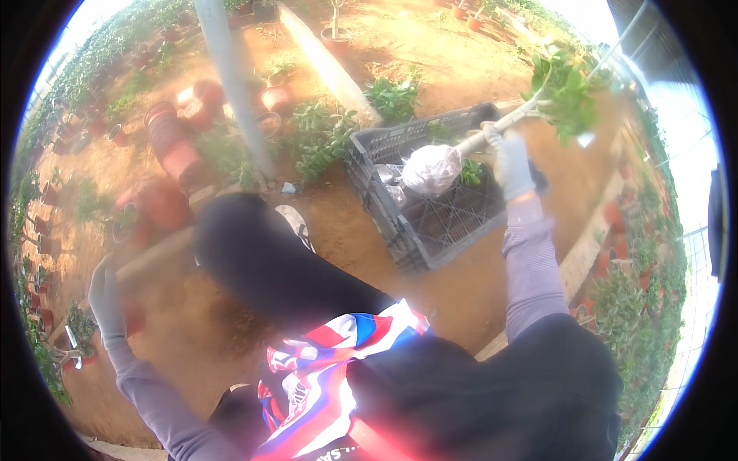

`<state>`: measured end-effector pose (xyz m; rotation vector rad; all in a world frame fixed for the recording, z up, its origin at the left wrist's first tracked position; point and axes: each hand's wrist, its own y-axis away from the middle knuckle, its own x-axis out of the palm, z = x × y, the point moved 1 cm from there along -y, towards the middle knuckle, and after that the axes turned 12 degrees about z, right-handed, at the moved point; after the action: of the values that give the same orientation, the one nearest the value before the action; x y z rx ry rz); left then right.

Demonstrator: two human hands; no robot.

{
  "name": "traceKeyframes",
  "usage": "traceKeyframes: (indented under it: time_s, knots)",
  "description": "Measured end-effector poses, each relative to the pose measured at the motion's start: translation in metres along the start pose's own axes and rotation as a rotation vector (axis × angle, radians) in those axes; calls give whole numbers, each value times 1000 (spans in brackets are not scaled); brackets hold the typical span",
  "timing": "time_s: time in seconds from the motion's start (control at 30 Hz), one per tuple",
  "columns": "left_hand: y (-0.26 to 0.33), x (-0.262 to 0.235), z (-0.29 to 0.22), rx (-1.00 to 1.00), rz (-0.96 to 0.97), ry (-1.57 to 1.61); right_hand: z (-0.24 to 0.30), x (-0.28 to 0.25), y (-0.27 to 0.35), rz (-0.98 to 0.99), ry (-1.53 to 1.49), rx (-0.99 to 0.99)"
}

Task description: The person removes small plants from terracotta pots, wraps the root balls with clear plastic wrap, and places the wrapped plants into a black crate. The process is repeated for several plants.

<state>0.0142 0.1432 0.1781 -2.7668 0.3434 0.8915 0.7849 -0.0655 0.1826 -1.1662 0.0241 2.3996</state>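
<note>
My right hand [509, 157], in a grey glove, grips the pale stem of a small plant [565, 88] and holds it over a dark plastic crate [415, 238]. The plant's root ball [432, 169] is wrapped in clear plastic and hangs at the stem's lower end above the crate's inside. Its green leaves point up to the right. My left hand [106, 296], also gloved, reaches out to the left near the ground with fingers apart and nothing in it, close to a red pot [84, 349]. My dark trouser leg [265, 261] stretches between the two hands.
Stacks of red-brown pots [173, 142] and several potted plants stand on sandy soil at the left. A grey pole [231, 77] rises beside green shrubs [323, 138]. A long concrete curb [327, 65] runs away behind the crate. More pots line the right edge.
</note>
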Motion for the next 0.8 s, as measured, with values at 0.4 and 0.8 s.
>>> traceKeyframes:
  time_s: [0.4,0.8]
  knots:
    - [78,-49,195,-383,-204,362,-248,87,65,448,229,190]
    - [120,-29,184,-601,-181,312,-360,162,73,540,285,279]
